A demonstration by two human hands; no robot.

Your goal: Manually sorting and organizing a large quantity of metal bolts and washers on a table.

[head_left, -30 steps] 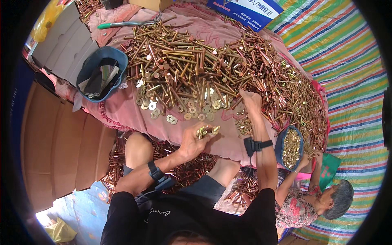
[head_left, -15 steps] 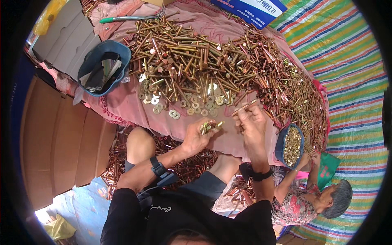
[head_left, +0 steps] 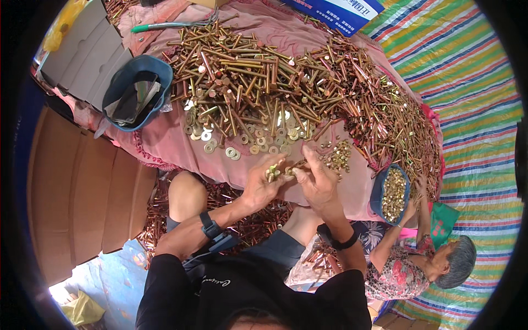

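My left hand [head_left: 263,182] is closed around several brass-coloured bolts [head_left: 271,173], whose ends stick out past the fingers. Close beside it on the right, my right hand [head_left: 320,186] pinches a bolt [head_left: 297,165] between thumb and fingers, mostly hidden by them, at the edge of the held bunch. Just beyond the right hand lies a small heap of brass-coloured nuts [head_left: 339,157] on the pink cloth [head_left: 234,171]. Flat round washers [head_left: 231,152] are scattered ahead of my left hand, along the near edge of a big pile of long bolts [head_left: 247,71].
A blue tub [head_left: 110,91] with dark flat items stands at far left, near a green-handled wire tool [head_left: 159,26]. At right, a blue container [head_left: 377,192] holds small brass-coloured parts. A co-worker [head_left: 397,275] reaches into the bolts beside it. Cardboard [head_left: 82,192] lines the left.
My right hand has moved left and nearer, bringing its bolt up to the bunch in my left hand. The heap of nuts it covered now shows. The co-worker's hands have shifted farther away.
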